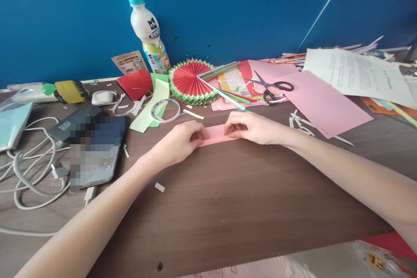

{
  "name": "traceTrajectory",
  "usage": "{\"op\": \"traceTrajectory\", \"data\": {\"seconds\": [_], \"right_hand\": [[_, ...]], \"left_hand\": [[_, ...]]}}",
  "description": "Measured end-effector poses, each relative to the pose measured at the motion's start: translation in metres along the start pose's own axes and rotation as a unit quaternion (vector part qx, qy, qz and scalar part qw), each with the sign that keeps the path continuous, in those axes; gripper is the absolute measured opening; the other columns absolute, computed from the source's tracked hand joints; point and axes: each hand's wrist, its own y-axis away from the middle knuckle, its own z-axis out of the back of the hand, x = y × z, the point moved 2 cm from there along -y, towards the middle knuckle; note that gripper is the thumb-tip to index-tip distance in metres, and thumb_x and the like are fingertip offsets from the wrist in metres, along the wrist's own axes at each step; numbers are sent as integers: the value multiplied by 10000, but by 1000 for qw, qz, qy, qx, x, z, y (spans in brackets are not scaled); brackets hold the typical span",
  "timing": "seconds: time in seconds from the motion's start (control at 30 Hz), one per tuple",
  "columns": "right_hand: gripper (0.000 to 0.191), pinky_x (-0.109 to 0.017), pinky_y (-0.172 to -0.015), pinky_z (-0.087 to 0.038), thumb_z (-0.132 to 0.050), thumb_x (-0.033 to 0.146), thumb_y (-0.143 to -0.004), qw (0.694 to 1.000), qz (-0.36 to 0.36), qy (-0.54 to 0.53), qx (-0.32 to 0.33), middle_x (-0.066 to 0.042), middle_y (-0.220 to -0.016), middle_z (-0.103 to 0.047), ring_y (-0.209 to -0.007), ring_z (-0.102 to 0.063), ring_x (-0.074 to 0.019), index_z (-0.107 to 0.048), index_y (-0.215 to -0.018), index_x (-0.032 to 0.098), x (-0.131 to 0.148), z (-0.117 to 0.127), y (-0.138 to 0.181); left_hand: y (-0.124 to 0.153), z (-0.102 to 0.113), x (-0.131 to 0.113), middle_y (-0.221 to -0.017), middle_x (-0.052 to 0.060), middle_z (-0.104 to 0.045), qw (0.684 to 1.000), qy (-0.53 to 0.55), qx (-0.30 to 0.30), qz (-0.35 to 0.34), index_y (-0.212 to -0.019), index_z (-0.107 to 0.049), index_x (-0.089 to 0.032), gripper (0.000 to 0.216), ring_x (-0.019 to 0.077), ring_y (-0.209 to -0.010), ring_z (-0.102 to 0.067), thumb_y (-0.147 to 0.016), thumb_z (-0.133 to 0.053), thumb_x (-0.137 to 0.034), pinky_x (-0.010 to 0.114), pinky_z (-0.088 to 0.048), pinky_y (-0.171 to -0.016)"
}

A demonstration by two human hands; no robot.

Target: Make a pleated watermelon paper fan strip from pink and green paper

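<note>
One creased pink paper strip (216, 134) lies on the table (208, 200) between the fingers, one end pinched by the left hand (182, 140), the other by the right hand (251, 127). Beyond the fingers I count one tape roll (163, 121), one pleated fan (192, 79), one bottle (145, 28); to their right, one pair of scissors (267, 84); to their left, one phone (104, 154).

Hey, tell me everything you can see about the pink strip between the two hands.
The pink strip looks like plain paper, narrow and fairly flat, running roughly from side to side at the brown table. A lengthwise line, apparently a fold, sets off a slim band along its near edge. The left hand grips it towards its left end and the right hand towards its right, partly covering it, so its full length can't be told.
</note>
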Motion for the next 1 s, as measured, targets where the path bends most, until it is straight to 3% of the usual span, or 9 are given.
{"op": "traceTrajectory", "data": {"seconds": [0.23,0.37,0.53,0.67,0.87,1.0], "right_hand": [[296,-353,-852,-378,-442,119,-852,990,129,49,-14,-50,-1002,-568,-947,-480,-180,-667,-990,252,0,-3,2],[378,-372,-850,-377,-413,77,-852,984,155,82,12,-52,-1003,-584,-924,-451,-185,-697,-993,283,-4,-5,1],[388,-382,-841,-358,-417,82,-854,982,157,106,7,-55,-973,-572,-897,-420,-189,-709,-972,308,-4,-4,2],[352,-351,-784,-351,-428,135,-872,982,148,114,6,-54,-855,-507,-822,-397,-177,-703,-994,320,-5,-3,1],[426,-285,-680,-330,-392,102,-861,985,108,124,50,-3,-665,-331,-691,-333,-154,-644,-1103,346,-7,-1,-1],[480,-265,-647,-312,-365,66,-841,986,92,124,68,7,-638,-290,-667,-329,-148,-625,-1135,341,-5,0,0]], "left_hand": [[0,-2,4,-934,23,-523,996,-31,6,-79,-976,-609,-217,291,178,-967,-443,-793,-423,-86,340,-365,-906],[0,-2,7,-995,22,-497,995,-43,9,-93,-963,-650,-263,307,190,-1024,-397,-812,-436,-104,382,-304,-960],[-1,-3,9,-1028,21,-494,995,-40,23,-93,-923,-691,-290,291,196,-1037,-384,-830,-457,-144,400,-276,-974],[0,-1,9,-1013,20,-496,995,-33,35,-82,-1007,-670,-306,326,188,-1019,-396,-848,-428,-158,402,-267,-979],[0,9,14,-992,10,-520,991,0,120,-54,-1109,-623,-320,367,173,-984,-408,-879,-367,-193,359,-271,-980],[-1,13,17,-1007,5,-522,988,0,144,-50,-1118,-613,-332,365,176,-1007,-403,-874,-381,-193,334,-281,-965]]}}
